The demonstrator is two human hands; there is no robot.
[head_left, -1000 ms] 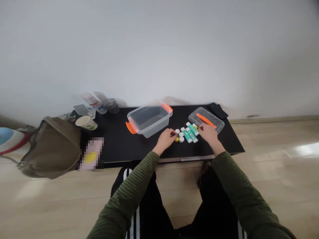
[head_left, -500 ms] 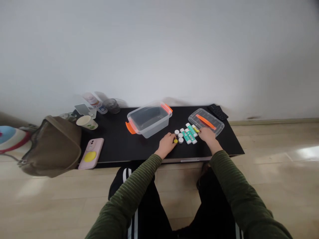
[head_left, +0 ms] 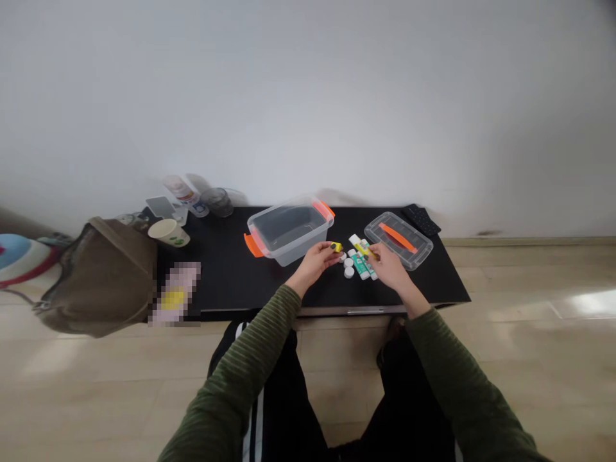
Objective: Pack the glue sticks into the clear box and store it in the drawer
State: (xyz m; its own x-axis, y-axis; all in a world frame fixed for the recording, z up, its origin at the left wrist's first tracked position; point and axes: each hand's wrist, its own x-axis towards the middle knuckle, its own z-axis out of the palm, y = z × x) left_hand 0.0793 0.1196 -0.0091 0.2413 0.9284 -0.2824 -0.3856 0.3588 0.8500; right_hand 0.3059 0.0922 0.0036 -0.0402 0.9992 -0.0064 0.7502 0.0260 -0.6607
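Observation:
My left hand (head_left: pixel 317 260) pinches a small yellow cap (head_left: pixel 337 247) with a dark spot, held just above the table near the box's right end. My right hand (head_left: pixel 389 264) closes its fingertips on a yellow glue stick (head_left: pixel 360 246) with a white end, tilted toward the left hand. Beneath the hands lie several green-and-white glue sticks (head_left: pixel 358 263), side by side and partly hidden by my right hand. Small white round caps (head_left: pixel 349 272) stand left of them. A clear plastic box (head_left: pixel 301 247) with orange latches sits open beyond my left hand.
The clear lid (head_left: pixel 423 252) with an orange handle lies at the right, near a black keypad-like object (head_left: pixel 421 219). On the left are a paper cup (head_left: pixel 168 233), a glass (head_left: pixel 219 203), a spray bottle (head_left: pixel 187 196), a blurred phone (head_left: pixel 176 292) and a brown bag (head_left: pixel 99 282).
Both hands have risen from the table and come closer together. My left hand has lifted the yellow cap; my right has lifted the yellow glue stick and moved left.

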